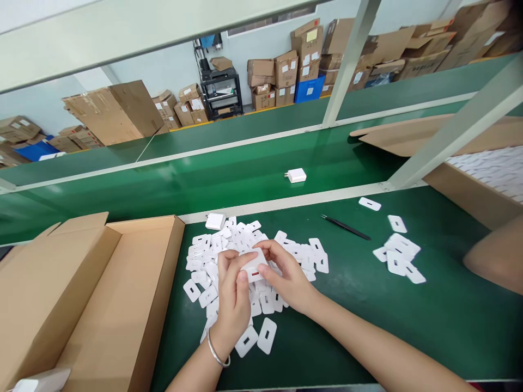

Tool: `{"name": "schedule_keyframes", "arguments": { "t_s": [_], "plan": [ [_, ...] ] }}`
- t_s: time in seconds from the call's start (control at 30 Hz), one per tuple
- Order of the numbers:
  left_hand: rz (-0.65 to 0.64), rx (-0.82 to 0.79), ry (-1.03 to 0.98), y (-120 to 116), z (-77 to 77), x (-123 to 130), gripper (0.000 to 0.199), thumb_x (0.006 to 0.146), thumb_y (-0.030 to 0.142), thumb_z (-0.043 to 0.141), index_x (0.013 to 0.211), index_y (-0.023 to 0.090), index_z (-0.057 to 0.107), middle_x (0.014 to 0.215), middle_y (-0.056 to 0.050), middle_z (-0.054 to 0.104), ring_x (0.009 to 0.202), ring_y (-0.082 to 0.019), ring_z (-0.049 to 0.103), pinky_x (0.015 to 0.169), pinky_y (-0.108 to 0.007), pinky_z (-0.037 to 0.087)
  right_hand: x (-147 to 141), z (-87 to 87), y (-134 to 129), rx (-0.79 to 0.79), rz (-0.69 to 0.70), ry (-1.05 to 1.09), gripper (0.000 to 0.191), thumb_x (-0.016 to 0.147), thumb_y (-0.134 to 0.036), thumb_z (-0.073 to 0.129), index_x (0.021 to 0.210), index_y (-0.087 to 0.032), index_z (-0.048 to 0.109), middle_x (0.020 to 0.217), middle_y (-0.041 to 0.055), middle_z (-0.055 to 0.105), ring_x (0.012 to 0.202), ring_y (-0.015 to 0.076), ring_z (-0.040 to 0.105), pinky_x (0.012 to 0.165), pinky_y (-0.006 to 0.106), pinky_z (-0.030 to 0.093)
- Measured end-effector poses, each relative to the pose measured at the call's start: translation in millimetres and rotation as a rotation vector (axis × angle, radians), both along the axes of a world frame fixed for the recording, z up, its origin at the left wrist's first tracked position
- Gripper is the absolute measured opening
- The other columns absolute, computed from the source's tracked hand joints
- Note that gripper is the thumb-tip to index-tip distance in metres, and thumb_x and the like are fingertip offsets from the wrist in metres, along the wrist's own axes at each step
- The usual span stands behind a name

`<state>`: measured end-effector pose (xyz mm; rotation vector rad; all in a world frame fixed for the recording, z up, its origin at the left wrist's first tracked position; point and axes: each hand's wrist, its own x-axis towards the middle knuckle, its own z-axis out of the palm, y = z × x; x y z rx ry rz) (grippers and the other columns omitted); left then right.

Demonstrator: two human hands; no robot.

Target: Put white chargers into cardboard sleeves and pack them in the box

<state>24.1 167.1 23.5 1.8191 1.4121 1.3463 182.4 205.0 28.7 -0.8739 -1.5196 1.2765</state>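
Note:
Both hands grip a white USB charger (254, 265), its port face turned toward me with a red-orange slot showing. My left hand (233, 294) pinches its left side, a silver bangle on that wrist. From the right, my right hand (288, 277) closes on it with thumb low at the front and fingers behind. Beneath and around them lies a heap of white slotted cover plates (212, 269), with a few loose plates (267, 335) nearer to me. Another white charger (215, 221) sits at the heap's back edge.
An open cardboard box (110, 294) stands at left. Black tweezers (345, 227) and a small pile of plates (398, 251) lie right. On the green belt beyond rests a charger (296, 175). A carton of white pieces (490, 169) and a blurred arm (496, 258) are at far right.

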Motion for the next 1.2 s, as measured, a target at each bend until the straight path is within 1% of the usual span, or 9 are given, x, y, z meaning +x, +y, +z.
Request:
{"name": "schedule_keyframes", "arguments": {
  "t_s": [0.13,0.23,0.33,0.5,0.63,0.83,0.9,1.0,1.2],
  "plan": [
    [-0.006,0.114,0.062,-2,-3.4,-4,0.038,0.109,0.037,0.032,0.129,0.029,0.064,0.12,-0.008,0.049,0.123,-0.024,0.048,0.104,-0.042,0.048,2,3.6,1,0.063,0.055,0.019,0.035,0.093,-0.057,0.067,0.109,-0.027,0.062,0.101,0.0048,0.062,0.093,0.0229,0.057,0.085,0.04,0.048],
    [-0.019,0.19,0.087,-2,-4.4,-5,0.038,0.109,0.039,0.032,0.129,0.03,0.063,0.122,-0.008,0.047,0.121,-0.024,0.049,0.103,-0.044,0.048,4,8.7,-1,0.122,0.061,0.011,0.032,0.093,-0.054,0.067,0.11,-0.027,0.062,0.099,0.0044,0.061,0.092,0.0231,0.057,0.083,0.04,0.048],
    [-0.044,0.23,0.073,-2,-3.6,-6,0.038,0.108,0.039,0.033,0.129,0.031,0.064,0.121,-0.008,0.046,0.117,-0.024,0.051,0.1,-0.043,0.049,5,12.1,-3,0.147,0.06,-0.005,0.032,0.093,-0.053,0.067,0.11,-0.027,0.061,0.099,0.0046,0.06,0.091,0.0235,0.058,0.082,0.04,0.048],
    [-0.036,0.254,0.095,0,-3.7,-5,0.036,0.108,0.037,0.036,0.128,0.033,0.065,0.12,-0.007,0.045,0.114,-0.023,0.05,0.097,-0.042,0.05,3,8.3,-4,0.162,0.069,-0.016,0.031,0.096,-0.052,0.063,0.115,-0.027,0.059,0.105,0.0059,0.06,0.096,0.0248,0.059,0.087,0.042,0.048],
    [-0.021,0.258,0.133,-1,-7.9,-5,0.037,0.107,0.038,0.035,0.125,0.033,0.066,0.121,-0.008,0.044,0.114,-0.024,0.051,0.096,-0.044,0.051,-1,4.9,-6,0.125,0.042,-0.005,0.034,0.091,-0.051,0.071,0.112,-0.027,0.058,0.105,0.0049,0.061,0.096,0.0244,0.06,0.085,0.04,0.05],
    [-0.076,0.22,0.045,-2,-9.5,-5,0.04,0.108,0.043,0.03,0.128,0.034,0.064,0.125,-0.007,0.042,0.117,-0.024,0.048,0.099,-0.044,0.049,1,6.5,-6,0.153,0.006,-0.012,0.041,0.084,-0.055,0.079,0.106,-0.027,0.058,0.1,0.0033,0.059,0.091,0.0233,0.058,0.08,0.038,0.048],
    [-0.089,0.2,0.033,-1,-8.6,-4,0.04,0.108,0.044,0.031,0.128,0.034,0.064,0.123,-0.008,0.043,0.117,-0.025,0.049,0.099,-0.044,0.05,2,6.5,-6,0.163,-0.006,-0.031,0.042,0.084,-0.056,0.078,0.105,-0.027,0.057,0.098,0.0027,0.057,0.089,0.0226,0.057,0.079,0.038,0.047],
    [-0.091,0.237,0.034,1,-7.6,-4,0.037,0.107,0.043,0.035,0.125,0.034,0.067,0.12,-0.007,0.045,0.114,-0.024,0.051,0.096,-0.043,0.051,2,4.3,-5,0.179,-0.008,-0.035,0.043,0.085,-0.059,0.077,0.105,-0.027,0.055,0.097,0.0021,0.055,0.088,0.0222,0.056,0.078,0.037,0.046],
    [-0.074,0.274,0.024,2,-7.2,-2,0.034,0.107,0.038,0.041,0.121,0.032,0.071,0.117,-0.007,0.048,0.11,-0.023,0.053,0.091,-0.04,0.052,1,-2.3,-4,0.139,0.056,0.029,0.043,0.089,-0.063,0.069,0.105,-0.026,0.055,0.097,0.0026,0.054,0.088,0.0224,0.055,0.078,0.038,0.044]
  ]
}}
